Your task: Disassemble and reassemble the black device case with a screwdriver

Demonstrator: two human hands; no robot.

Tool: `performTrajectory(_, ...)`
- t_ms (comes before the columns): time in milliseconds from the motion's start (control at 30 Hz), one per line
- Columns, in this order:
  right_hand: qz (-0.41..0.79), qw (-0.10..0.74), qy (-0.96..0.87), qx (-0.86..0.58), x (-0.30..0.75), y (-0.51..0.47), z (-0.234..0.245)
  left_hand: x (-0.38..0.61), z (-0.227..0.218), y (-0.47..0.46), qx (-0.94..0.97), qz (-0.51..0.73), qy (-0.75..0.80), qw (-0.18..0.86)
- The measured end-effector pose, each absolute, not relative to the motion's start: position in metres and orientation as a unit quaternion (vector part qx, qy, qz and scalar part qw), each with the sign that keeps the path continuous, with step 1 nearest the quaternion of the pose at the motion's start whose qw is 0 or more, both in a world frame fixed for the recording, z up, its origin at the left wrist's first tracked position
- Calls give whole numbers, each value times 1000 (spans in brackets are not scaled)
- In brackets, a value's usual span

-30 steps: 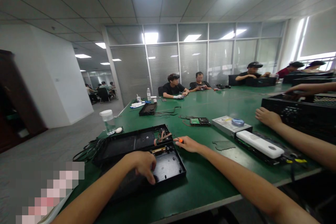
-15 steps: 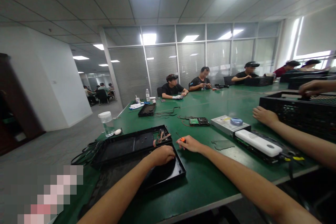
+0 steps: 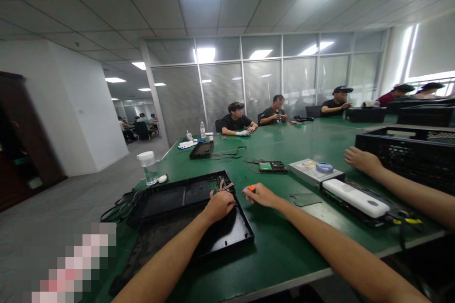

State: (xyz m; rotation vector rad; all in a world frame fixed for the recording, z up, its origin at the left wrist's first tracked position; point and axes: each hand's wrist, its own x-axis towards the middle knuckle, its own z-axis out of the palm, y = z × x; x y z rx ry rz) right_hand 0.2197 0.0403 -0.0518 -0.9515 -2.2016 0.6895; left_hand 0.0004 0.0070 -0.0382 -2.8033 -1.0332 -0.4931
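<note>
My left hand (image 3: pixel 219 206) is closed, with its fingertips pinched together over the right part of an opened black casing (image 3: pixel 245 227). What sits between those fingers, if anything, is too small to make out. Striped ribbon wires (image 3: pixel 223 184) lie in the casing just beyond the left hand. To the right of the casing, my right hand (image 3: pixel 265 196) grips a screwdriver (image 3: pixel 252 188) by its orange handle; its thin shaft barely shows against the green table. The casing's other half lies toward the left, with black cables (image 3: pixel 121 206) beside it.
On the green table (image 3: pixel 280 232) stand a jar of clear liquid (image 3: pixel 148 170), a circuit board (image 3: pixel 272 166), a metal drive (image 3: pixel 313 173) and a white device (image 3: pixel 355 196). A co-worker's hand (image 3: pixel 364 162) touches a black metal case (image 3: pixel 408 151). Several people sit beyond.
The view has shifted slightly. My left hand has moved up a little along the casing, and the screwdriver shaft shows less. A co-worker's other hand has left the black metal case.
</note>
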Motion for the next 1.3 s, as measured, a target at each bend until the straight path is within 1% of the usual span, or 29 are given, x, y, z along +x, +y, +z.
performTrajectory(167, 317, 337, -802, -377, 226, 38, -41, -1, -41, 8, -922, -174, -343, 50)
performTrajectory(300, 336, 351, -789, -376, 229, 39, -35, -1, -41, 9, -921, -174, -346, 46)
performTrajectory(500, 334, 340, -794, -378, 229, 38, -36, -2, -43, 11, -918, -185, -347, 42)
performTrajectory(633, 323, 317, -808, -378, 229, 39, -35, -3, -46, 14, -916, -192, -351, 36)
performTrajectory(733, 307, 324, -818, -363, 233, 40, -31, -4, -47, 15, -917, -199, -345, 35)
performTrajectory(800, 339, 332, -804, -359, 236, 38, -26, -4, -47, 14, -920, -198, -336, 34)
performTrajectory(900, 421, 339, -770, -340, 241, 34, -18, -4, -43, 12, -928, -183, -325, 28)
performTrajectory(1000, 441, 352, -762, -318, 243, 32, -9, -4, -40, 11, -929, -181, -322, 25)
performTrajectory(1100, 401, 384, -758, -342, 245, 35, -5, -4, -41, 12, -929, -184, -321, 24)
performTrajectory(1233, 285, 496, -728, -377, 245, 42, -8, -4, -43, 15, -926, -181, -331, 26)
performTrajectory(1300, 257, 519, -722, -378, 243, 43, -10, -4, -42, 14, -925, -182, -332, 24)
